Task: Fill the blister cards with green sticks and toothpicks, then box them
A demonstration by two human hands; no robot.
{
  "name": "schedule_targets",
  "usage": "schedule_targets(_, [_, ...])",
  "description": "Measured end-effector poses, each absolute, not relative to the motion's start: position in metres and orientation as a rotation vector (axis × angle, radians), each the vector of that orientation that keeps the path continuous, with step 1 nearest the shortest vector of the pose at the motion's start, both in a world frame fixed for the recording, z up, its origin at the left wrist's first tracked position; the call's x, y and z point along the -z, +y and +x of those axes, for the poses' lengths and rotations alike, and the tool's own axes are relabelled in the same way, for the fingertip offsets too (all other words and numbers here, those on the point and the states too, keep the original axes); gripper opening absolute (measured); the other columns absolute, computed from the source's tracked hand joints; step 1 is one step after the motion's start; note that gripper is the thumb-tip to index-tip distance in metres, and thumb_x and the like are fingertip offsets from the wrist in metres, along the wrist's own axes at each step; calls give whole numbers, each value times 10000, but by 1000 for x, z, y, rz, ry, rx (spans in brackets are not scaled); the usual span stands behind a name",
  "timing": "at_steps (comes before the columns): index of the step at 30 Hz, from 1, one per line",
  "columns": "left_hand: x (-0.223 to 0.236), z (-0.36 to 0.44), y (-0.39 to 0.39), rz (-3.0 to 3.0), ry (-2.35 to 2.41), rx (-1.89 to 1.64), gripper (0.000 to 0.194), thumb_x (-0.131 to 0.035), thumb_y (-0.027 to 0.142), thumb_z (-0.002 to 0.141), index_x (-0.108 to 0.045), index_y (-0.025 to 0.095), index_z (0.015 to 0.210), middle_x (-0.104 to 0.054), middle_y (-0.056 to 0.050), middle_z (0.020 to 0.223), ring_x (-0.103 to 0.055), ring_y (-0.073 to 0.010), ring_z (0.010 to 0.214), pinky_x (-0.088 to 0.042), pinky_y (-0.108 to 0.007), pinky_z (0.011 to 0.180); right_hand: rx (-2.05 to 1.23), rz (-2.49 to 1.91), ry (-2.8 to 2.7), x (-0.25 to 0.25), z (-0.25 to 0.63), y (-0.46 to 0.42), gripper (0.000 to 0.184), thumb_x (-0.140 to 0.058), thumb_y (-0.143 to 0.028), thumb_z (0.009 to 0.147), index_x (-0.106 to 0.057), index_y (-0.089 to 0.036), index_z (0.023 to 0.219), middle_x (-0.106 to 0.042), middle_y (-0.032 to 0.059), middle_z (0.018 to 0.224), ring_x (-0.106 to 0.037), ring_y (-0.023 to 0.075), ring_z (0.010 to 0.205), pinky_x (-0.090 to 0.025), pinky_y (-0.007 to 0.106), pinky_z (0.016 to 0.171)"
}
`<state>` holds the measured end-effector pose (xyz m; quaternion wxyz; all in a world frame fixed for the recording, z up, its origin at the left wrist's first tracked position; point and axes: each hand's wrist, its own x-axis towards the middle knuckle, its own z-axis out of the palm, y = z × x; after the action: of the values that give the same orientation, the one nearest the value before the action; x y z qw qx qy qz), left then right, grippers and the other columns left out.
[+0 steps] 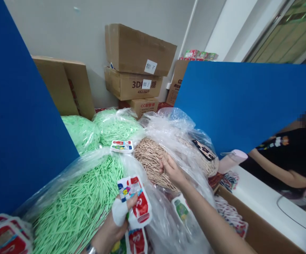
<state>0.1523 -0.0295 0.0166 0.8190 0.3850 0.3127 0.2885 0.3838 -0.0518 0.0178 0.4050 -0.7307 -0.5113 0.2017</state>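
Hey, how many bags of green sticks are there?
3: the front bag left of the left hand, the back-left bag partly behind the blue panel, and the back-middle bag. More may be hidden.

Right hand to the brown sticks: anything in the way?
Nothing visible. The right hand is at the brown sticks, which show uncovered by its fingertips; the clear plastic lies around them, not between. Whether the fingers touch the sticks, I can't tell.
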Motion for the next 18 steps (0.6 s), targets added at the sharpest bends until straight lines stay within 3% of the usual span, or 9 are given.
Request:
schedule_targets(3, [-2,131,-27,643,821,-682,411,-891,324,477,-748,143,817,-766,-75,722,-717,-253,655,-581,-349,684,-451,-2077,-1364,3,417,-59,271,-317,-388,946,-518,-210,975,-603,45,837,-582,199,777,-451,329,736])
schedule_targets(6, [16,118,-32,678,970,-738,448,-904,398,389,-739,134,711,-746,-60,625,-697,-251,584,-582,-325,593,-460,-2259,-1393,25,422,-66,218,-373,-315,923,-539,-180,965,-630,78,823,-585,219,773,-428,328,730])
schedule_targets(12, [32,116,-43,762,1043,-738,468,-887,465,399,-724,114,662,-735,-81,594,-685,-260,574,-568,-334,577,-471,-2510,-1440,50,398,-28,248,-374,-270,959,-541,-126,1072,-655,139,959,-606,211,871,-433,315,781])
schedule_targets(18, [35,114,-50,752,1019,-775,474,-880,469,423,-725,114,695,-738,-100,636,-701,-291,658,-569,-356,655,-555,-2554,-1381,58,384,19,311,-555,-334,909,-551,-175,1177,-574,77,1183,-597,201,990,-515,408,833])
